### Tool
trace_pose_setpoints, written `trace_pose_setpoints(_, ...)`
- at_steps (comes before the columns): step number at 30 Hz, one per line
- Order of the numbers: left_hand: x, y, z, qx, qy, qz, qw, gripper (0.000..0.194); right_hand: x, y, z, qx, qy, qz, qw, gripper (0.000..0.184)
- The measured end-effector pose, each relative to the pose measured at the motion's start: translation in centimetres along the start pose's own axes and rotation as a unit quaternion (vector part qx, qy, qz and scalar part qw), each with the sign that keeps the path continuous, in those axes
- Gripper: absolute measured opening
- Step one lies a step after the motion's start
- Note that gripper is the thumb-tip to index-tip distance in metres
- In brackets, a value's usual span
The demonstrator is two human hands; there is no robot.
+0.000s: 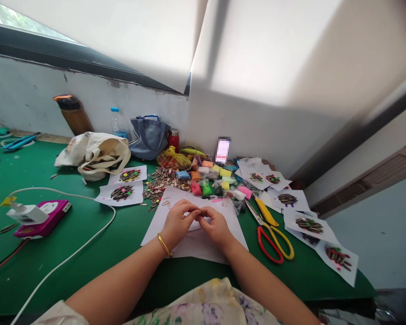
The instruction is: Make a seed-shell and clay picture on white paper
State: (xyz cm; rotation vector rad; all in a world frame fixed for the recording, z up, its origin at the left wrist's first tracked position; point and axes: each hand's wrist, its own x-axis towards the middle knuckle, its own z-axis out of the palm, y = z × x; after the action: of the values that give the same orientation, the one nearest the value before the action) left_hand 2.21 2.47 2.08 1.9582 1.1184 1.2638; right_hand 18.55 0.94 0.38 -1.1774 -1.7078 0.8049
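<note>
Over a white sheet of paper (219, 246), my left hand (181, 221) and my right hand (214, 225) meet, thumbs and fingertips pinched together. Between the fingertips is a small dark bit, mostly hidden and too small to name. A gold bangle (164, 245) circles my left wrist. A few loose sunflower seeds (165, 203) lie on the sheet's upper left, and beyond its edge spreads a pile of sunflower seeds (165, 176). Packets of coloured modelling clay (206, 187) sit just past the paper.
Right of the sheet lie scissors (270, 237) and a yellow utility knife (266, 212). Seed-decorated paper cards (313, 224) line the right; two more cards (123, 193) are at left. A phone (223, 150) leans on the wall. A white cable (84, 246) crosses the green table (128, 234).
</note>
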Motion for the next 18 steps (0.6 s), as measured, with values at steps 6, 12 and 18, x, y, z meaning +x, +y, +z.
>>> trace_pose_setpoints(6,0.09,-0.45,0.11,-0.049,-0.007,-0.002,0.999,0.021,0.2,-0.34,-0.45,0.058,-0.009,-0.004,0.998,0.027)
trace_pose_setpoints(12,-0.03,-0.41,0.18,-0.029,-0.022,0.005,0.999,0.014,0.09,-0.19,-0.16,-0.017,-0.001,-0.009,1.0,0.018)
trace_pose_setpoints(18,0.3,-0.65,-0.02,-0.057,0.005,-0.023,0.998,0.015,0.26,-0.18,-0.18,0.055,0.0,0.008,0.998,0.021)
